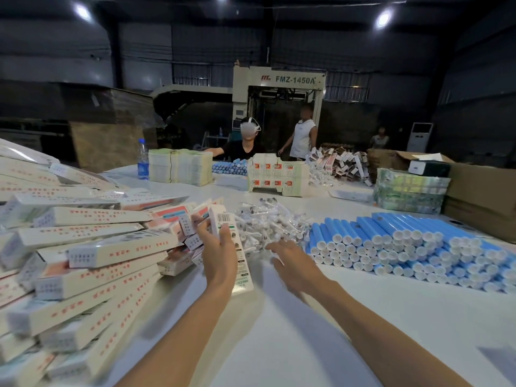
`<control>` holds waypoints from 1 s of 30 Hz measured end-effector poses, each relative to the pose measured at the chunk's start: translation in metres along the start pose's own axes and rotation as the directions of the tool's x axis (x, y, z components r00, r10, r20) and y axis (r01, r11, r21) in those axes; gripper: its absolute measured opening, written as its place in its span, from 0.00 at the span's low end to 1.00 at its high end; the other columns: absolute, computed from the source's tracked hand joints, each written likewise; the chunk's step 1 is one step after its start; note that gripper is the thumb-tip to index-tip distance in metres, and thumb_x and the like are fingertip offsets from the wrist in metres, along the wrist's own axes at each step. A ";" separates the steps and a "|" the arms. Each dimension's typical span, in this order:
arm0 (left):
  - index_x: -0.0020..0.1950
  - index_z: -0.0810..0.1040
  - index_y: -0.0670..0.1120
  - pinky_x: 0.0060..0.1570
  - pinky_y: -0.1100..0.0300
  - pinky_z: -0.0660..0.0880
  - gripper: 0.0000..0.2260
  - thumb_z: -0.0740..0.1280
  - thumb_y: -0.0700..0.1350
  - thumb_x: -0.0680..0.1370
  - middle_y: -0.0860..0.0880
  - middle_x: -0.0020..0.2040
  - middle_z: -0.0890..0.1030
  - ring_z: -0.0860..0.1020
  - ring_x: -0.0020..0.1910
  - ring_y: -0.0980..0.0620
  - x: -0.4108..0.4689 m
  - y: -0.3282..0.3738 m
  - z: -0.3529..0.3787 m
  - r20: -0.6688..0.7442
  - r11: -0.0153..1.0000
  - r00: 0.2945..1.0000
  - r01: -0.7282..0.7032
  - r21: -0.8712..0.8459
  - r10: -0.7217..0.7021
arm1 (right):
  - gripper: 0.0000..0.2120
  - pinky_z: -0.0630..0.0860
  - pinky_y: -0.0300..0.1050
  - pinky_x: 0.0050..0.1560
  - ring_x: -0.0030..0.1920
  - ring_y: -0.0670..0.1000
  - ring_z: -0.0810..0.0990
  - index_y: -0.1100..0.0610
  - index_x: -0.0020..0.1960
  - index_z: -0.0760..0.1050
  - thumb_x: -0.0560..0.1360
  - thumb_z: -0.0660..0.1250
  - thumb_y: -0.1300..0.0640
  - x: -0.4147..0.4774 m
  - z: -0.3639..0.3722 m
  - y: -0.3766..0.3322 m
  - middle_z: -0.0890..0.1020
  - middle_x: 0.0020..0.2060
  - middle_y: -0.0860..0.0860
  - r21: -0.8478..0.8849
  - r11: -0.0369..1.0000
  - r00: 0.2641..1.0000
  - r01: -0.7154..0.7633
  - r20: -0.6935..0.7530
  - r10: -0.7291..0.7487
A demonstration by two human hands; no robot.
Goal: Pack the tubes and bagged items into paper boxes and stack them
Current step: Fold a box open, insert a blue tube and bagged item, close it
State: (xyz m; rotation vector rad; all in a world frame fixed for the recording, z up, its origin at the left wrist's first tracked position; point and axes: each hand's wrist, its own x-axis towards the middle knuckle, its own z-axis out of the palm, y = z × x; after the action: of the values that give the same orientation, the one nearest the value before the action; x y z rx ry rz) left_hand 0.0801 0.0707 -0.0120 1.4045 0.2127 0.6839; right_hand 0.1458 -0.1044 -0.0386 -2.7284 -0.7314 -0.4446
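Currently left hand [220,255] grips paper box [227,222]; right hand [293,263] fingers spread.

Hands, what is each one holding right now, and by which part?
Left hand grips a paper box around its middle; right hand holds nothing.

dark warehouse, bright ceiling lamps [384,18]; beige machine [279,79] behind white table [307,317]; air conditioner [420,136] right.
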 end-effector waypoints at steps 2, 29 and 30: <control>0.82 0.56 0.58 0.66 0.37 0.76 0.22 0.59 0.51 0.89 0.48 0.68 0.81 0.82 0.61 0.42 -0.003 0.000 0.002 0.018 0.999 0.999 -0.029 -0.027 0.030 | 0.16 0.72 0.52 0.64 0.69 0.57 0.72 0.56 0.72 0.73 0.86 0.58 0.58 0.004 0.012 -0.003 0.78 0.67 0.55 -0.122 0.993 1.000 -0.005 -0.024 0.002; 0.68 0.76 0.49 0.43 0.65 0.80 0.11 0.67 0.46 0.86 0.46 0.53 0.89 0.87 0.48 0.53 -0.052 0.008 0.020 0.604 0.974 0.796 0.163 -0.156 -0.037 | 0.07 0.71 0.51 0.44 0.47 0.56 0.79 0.57 0.46 0.72 0.82 0.59 0.61 -0.091 -0.042 0.001 0.82 0.47 0.55 -0.198 0.958 0.976 -0.206 0.022 0.215; 0.68 0.76 0.48 0.43 0.65 0.80 0.11 0.67 0.45 0.85 0.47 0.53 0.89 0.87 0.48 0.53 -0.054 0.009 0.020 0.615 0.972 0.787 0.172 -0.160 -0.038 | 0.08 0.72 0.52 0.43 0.45 0.57 0.79 0.59 0.46 0.73 0.82 0.59 0.61 -0.092 -0.047 0.004 0.82 0.44 0.55 -0.146 0.964 0.975 -0.223 -0.014 0.224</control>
State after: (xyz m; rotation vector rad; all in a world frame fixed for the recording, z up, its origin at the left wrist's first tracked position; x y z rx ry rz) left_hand 0.0448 0.0239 -0.0136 1.3278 -0.2891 0.1228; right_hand 0.0619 -0.1640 -0.0293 -2.9054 -0.3972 -0.4585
